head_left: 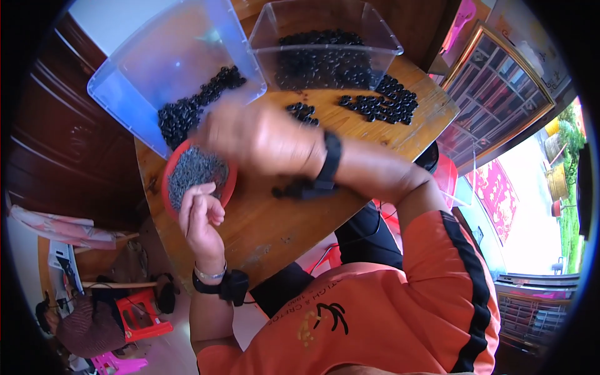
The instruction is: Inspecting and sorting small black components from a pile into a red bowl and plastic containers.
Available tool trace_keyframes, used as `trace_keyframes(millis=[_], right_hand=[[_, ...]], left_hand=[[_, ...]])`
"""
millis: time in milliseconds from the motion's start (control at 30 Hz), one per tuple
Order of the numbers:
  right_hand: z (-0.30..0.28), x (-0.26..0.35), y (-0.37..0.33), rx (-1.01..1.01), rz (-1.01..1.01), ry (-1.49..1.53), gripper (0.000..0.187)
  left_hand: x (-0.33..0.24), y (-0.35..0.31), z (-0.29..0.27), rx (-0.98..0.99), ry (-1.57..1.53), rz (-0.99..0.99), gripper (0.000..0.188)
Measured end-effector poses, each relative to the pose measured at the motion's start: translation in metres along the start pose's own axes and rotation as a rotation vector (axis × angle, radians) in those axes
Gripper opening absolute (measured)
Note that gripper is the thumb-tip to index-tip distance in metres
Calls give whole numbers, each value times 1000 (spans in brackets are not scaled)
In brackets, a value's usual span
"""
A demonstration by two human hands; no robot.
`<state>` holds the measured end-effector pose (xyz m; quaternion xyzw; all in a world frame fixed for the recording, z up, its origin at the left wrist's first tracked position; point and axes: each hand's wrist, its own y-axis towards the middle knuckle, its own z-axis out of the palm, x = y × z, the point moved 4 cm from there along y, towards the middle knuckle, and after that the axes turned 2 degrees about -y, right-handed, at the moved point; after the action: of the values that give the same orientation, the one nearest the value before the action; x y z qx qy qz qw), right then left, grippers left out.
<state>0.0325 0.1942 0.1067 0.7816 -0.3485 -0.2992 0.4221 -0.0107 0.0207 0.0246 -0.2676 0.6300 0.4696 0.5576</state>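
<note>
My left hand (203,219) is over the near edge of a red bowl (232,181), thumb and fingers pinched together; anything between them is too small to make out. Many thin grey metal pieces (190,172) fill the bowl. Above its far right side, my right hand (259,137) is smeared by motion, so its fingers and anything in them cannot be read. Just beyond that hand, a translucent bin (181,53) lies tipped with its opening toward me, a heap of small black ring-like parts (181,119) inside.
A second clear bin (325,55) at the back of the wooden table (250,234) holds more black parts. Loose black parts (390,103) lie before it, with a smaller cluster (303,112) nearby. A red stool (144,315) stands on the floor at left.
</note>
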Motion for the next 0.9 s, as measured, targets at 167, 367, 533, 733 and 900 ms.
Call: trace_keyframes(millis=[167,367,533,733,900], right_hand=[[-71,-82,37,-198,340,-423,13],[-53,-80,13,209,427,-25,12],[14,-108,-61,634,511,-142,17],[43,-128,-125,914,551,-310,17],[52,-107,-116,913,485,-179,15]], left_hand=[[4,1,-6,25,62,-38,22],[-5,2,-3,49,130,25,20],[0,4,-6,50,143,-5,20],[2,3,0,71,148,-13,19],[7,0,-4,69,191,-33,20]])
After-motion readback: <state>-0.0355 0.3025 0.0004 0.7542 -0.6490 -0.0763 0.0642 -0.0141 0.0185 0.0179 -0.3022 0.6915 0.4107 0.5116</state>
